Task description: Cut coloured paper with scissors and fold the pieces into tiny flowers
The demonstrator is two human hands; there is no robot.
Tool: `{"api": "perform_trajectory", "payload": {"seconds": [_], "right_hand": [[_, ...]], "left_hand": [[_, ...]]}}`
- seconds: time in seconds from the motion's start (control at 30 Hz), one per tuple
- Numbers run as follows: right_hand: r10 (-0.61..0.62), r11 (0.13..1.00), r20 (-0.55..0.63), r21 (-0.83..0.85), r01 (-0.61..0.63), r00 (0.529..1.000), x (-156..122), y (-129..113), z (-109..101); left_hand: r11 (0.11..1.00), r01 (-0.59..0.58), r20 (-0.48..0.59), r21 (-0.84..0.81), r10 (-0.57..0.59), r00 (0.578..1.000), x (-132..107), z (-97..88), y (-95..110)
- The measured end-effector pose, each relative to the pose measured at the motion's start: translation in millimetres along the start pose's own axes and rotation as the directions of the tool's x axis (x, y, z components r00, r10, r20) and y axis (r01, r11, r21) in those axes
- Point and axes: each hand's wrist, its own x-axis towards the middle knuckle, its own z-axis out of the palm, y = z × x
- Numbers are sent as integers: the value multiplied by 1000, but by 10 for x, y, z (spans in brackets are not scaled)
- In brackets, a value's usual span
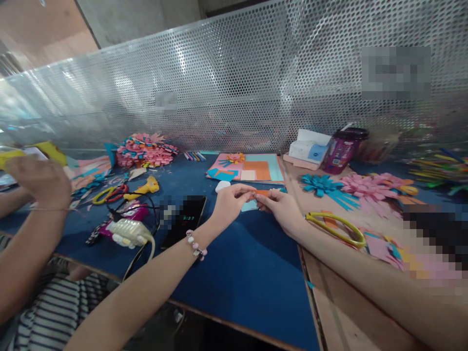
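My left hand (232,200), with a beaded bracelet at its wrist, meets my right hand (280,207) fingertip to fingertip above the blue table. Both hands are closed in a pinch on a small piece of orange paper (262,193), mostly hidden by the fingers. Under the fingers lies a pale blue paper (249,205). A white round object (223,185) sits just behind my left hand. Farther back is a stack of coloured paper sheets (272,163), with a pink and orange paper flower (236,158) on it. Yellow-handled scissors (336,226) lie by my right forearm.
A phone (193,212), a yellow glue gun (148,186), a power strip (131,230) with cables and more scissors (109,193) lie left. Blue (319,184) and pink (360,190) paper flowers and a purple cup (343,151) stand right. Another person's arm (40,219) reaches in.
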Motion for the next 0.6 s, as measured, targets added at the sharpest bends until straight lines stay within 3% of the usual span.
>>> {"api": "perform_trajectory", "payload": {"seconds": [0.6], "right_hand": [[6, 1000, -9, -24, -6, 1000, -3, 12, -1]], "left_hand": [[992, -63, -38, 109, 68, 997, -18, -8, 42]]}}
